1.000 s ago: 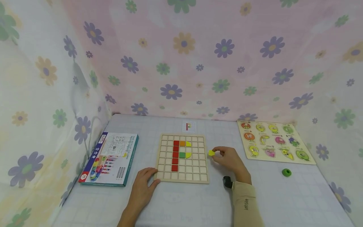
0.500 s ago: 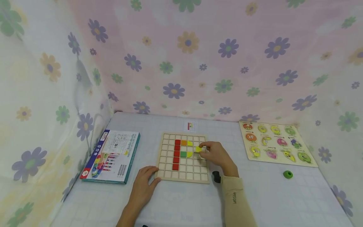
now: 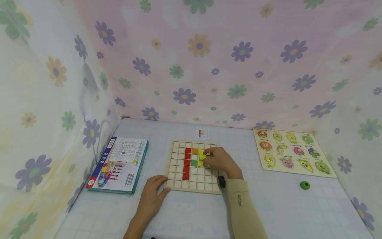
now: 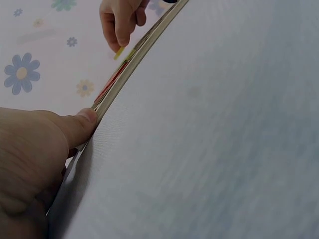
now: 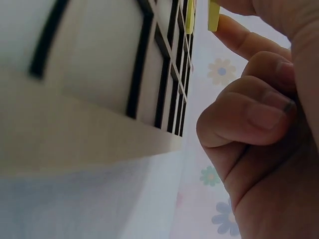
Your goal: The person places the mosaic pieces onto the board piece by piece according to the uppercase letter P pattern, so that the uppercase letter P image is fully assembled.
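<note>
My right hand (image 3: pixel 222 161) pinches a small yellow tile (image 5: pixel 213 16) between thumb and fingertip, close over the wooden grid board (image 3: pixel 194 186). Its other fingers curl inward in the right wrist view. On the board, a column of several red squares (image 3: pixel 186 162) stands left of an orange square (image 3: pixel 194 151) and a green square (image 3: pixel 194 163). Curved yellow pieces (image 3: pixel 200 164) sit to the right of these, partly hidden by my fingers. My left hand (image 3: pixel 151 196) rests at the board's near left corner, its thumb (image 4: pixel 87 117) touching the edge.
Behind the board lies a small pattern card (image 3: pixel 201 133). A flat toy box (image 3: pixel 119 166) is to the left. At the right are a fruit puzzle board (image 3: pixel 290 158) and a round green piece with a hole (image 3: pixel 304 185). Floral cloth (image 3: pixel 221 83) encloses the table.
My right hand has carried the yellow tile leftward from beside the board to over the grid, between the two curved yellow pieces. The left hand has stayed at the corner.
</note>
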Available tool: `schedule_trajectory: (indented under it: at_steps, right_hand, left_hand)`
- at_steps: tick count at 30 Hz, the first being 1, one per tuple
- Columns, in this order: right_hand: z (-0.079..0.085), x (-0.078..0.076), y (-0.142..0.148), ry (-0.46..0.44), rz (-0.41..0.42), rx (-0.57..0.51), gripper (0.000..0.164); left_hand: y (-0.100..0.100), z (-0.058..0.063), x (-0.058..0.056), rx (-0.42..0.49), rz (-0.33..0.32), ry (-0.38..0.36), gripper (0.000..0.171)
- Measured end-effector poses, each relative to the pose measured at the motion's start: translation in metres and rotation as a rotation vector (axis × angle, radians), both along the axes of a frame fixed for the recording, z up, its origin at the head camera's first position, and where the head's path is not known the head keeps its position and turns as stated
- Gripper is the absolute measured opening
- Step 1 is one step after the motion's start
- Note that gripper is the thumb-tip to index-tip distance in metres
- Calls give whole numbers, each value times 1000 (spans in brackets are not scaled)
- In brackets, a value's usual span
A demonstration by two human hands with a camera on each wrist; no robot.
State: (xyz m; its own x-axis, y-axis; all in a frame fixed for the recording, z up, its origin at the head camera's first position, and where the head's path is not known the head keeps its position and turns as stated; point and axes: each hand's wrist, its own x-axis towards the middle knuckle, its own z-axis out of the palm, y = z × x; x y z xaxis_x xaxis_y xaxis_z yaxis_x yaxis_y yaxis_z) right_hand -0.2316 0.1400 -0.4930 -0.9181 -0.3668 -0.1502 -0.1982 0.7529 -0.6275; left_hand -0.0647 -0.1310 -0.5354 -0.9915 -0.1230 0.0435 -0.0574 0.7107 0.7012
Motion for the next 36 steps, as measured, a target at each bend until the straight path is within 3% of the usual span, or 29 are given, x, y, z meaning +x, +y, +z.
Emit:
schedule_trajectory:
  at_steps: [9,21,29,36]
  right_hand:
    - [-2,-4,-3,-56,-2,29,31]
    - [-3,-3,-2,-52,-55,11,25]
    - [-5,-7,-4,11,-43,3,19]
    - [-10,-2,-4,18,-49,33,17]
  left_hand:
    - [3,-2,1,7,13,-14,42]
    - [3,-2,-2,10,0,16,41]
    - [2,-1,-4,-1,23,18,41]
    - [0,-2,-1,4,19,-14,41]
